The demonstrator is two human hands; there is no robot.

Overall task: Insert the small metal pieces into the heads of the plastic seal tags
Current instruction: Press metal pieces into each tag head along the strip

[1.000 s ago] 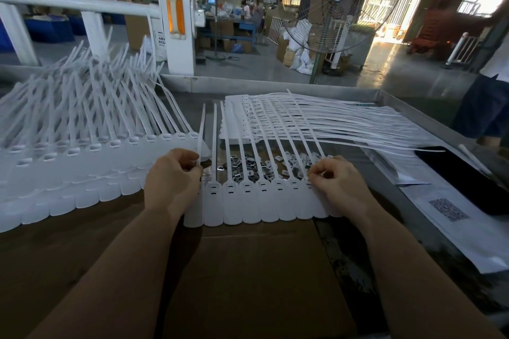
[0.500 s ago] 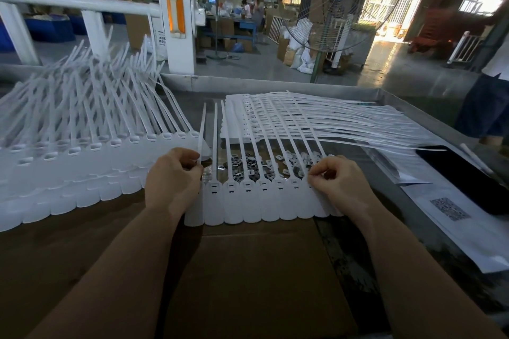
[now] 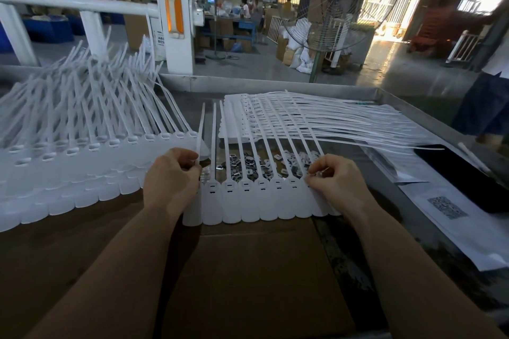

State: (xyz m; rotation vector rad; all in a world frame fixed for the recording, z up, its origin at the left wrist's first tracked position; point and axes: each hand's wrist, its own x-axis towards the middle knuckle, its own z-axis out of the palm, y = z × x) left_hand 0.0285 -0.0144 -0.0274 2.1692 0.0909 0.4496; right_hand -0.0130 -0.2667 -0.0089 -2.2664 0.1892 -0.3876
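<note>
A joined strip of white plastic seal tags [image 3: 259, 201] lies flat on brown cardboard, heads away from me and straps fanned toward the back. Behind the heads, under the straps, sits a loose pile of small metal pieces [image 3: 264, 164]. My left hand [image 3: 172, 181] is at the strip's left end, its fingers curled round the strap of the leftmost tag. My right hand [image 3: 333, 181] is at the strip's right end, thumb and fingers pinched at a tag head there. Whether a metal piece sits between those fingers is hidden.
A large fanned stack of white tags [image 3: 82, 151] fills the left. Another stack of tag strips [image 3: 303, 121] lies behind the pile. Papers with a QR code [image 3: 447, 206] and a dark flat object [image 3: 468, 173] lie right. The tray's metal rim [image 3: 275, 87] runs behind. A person [image 3: 487, 96] stands far right.
Both hands stay at the ends of the strip. The right fingers have shifted slightly at the right-end tag head; nothing else has moved.
</note>
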